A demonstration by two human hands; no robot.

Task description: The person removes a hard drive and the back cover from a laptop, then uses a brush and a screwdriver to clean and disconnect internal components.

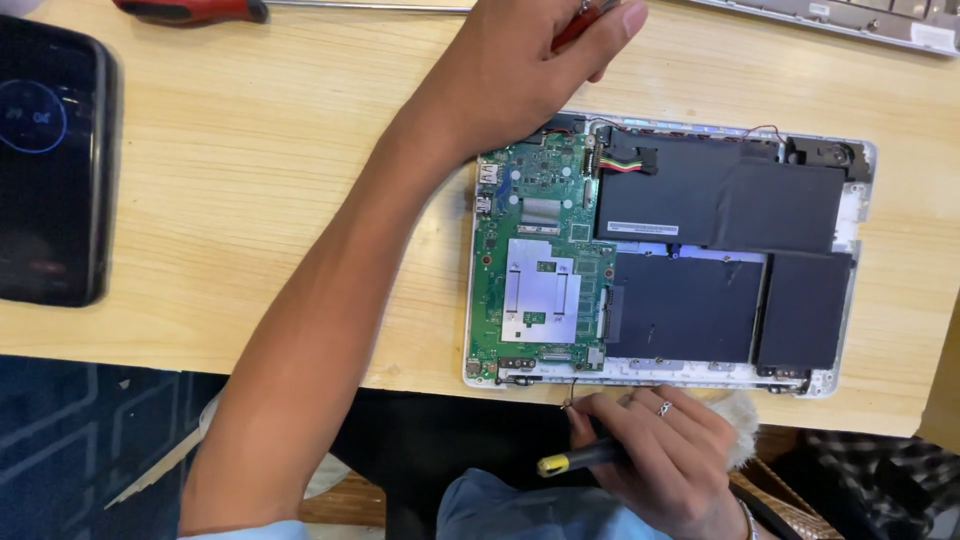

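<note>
Two hands work at one opened laptop base [850, 215] on a wooden bench [250, 180].

The left hand [520, 70] reaches across to the base's far edge, its fingers closed around a red-handled tool [578, 25], mostly hidden in the grip. The right hand [655, 455], wearing one ring, grips a black-and-yellow screwdriver [585, 458] at the near edge; its tip is hard to make out. Inside the base lie one green circuit board [540, 260] and three black battery cells [720, 200]. One dark phone [50, 160] lies at left, cut off by the frame. A second red handle [190, 10] and a grey keyboard part [850, 18] are cut off at top.
</note>
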